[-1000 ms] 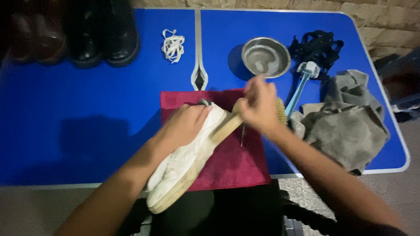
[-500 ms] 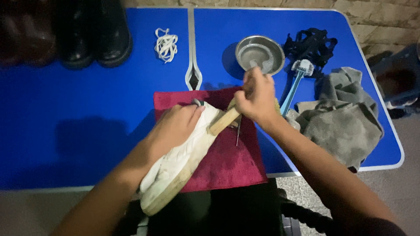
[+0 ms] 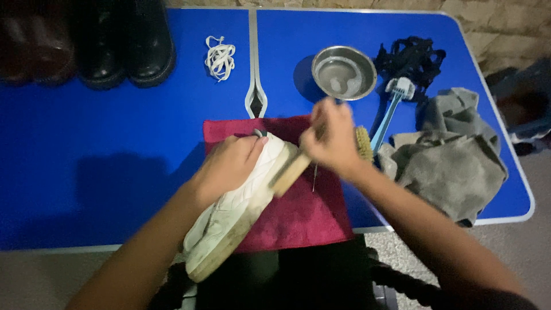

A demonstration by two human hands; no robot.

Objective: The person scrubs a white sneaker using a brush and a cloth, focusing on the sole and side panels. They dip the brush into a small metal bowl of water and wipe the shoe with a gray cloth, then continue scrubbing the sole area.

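A white sneaker [image 3: 232, 215] lies on its side across a dark red towel [image 3: 304, 215] on the blue table [image 3: 115, 149], its toe hanging past the near edge. My left hand [image 3: 228, 166] presses down on the sneaker's heel end. My right hand [image 3: 330, 140] grips a wooden brush [image 3: 290, 172] whose handle rests against the sneaker's heel. Bristles of a brush [image 3: 363, 143] show just to the right of this hand.
Behind the towel stand a steel bowl [image 3: 344, 72] with liquid, a light blue long-handled brush [image 3: 390, 109] and a heap of black laces [image 3: 410, 57]. Grey cloths [image 3: 453, 158] lie at right. White laces [image 3: 220, 57] and dark boots [image 3: 123, 40] sit at the back left.
My right hand moved the wooden brush a little toward me along the sneaker's heel. My left hand stayed on the sneaker.
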